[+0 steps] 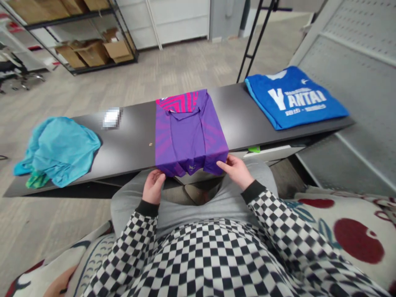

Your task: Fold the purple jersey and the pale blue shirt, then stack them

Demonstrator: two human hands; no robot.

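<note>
Right at the bottom of the shot, a black-and-white checked sweatshirt (201, 264) covers the person's front, grey trousers (201, 212) stretch across the lap, and a cream blanket with red blots (355, 239) spreads out to the side. And here's the action, at the near edge of the table! The left hand (154, 187) sits low, fingers loosely open, fingertips right at the hem of a purple jersey (188, 138). The right hand (236, 171) comes in from the other side, fingers spread against the same hem near its corner. (From up here neither hand shows a clear pinch, so I can't tell whether the cloth is really gripped.)

The jersey lies folded into a tidy block in the middle of the dark tabletop (133, 140), a pink-striped panel showing at its far end and its near hem right at the table's edge, where all the handwork is happening.

Moving out, a crumpled light-blue cloth (58, 150) sits off to the left, with a green patch of fabric (37, 180) at its near edge. To the right lies a folded blue T-shirt (293, 99) with white YANTAI lettering.

Beyond the table, a carpeted floor (154, 66) runs back to a black metal shelf (93, 62) loaded with cardboard boxes (89, 53), and a perforated panel (355, 53) rises on the right.
</note>
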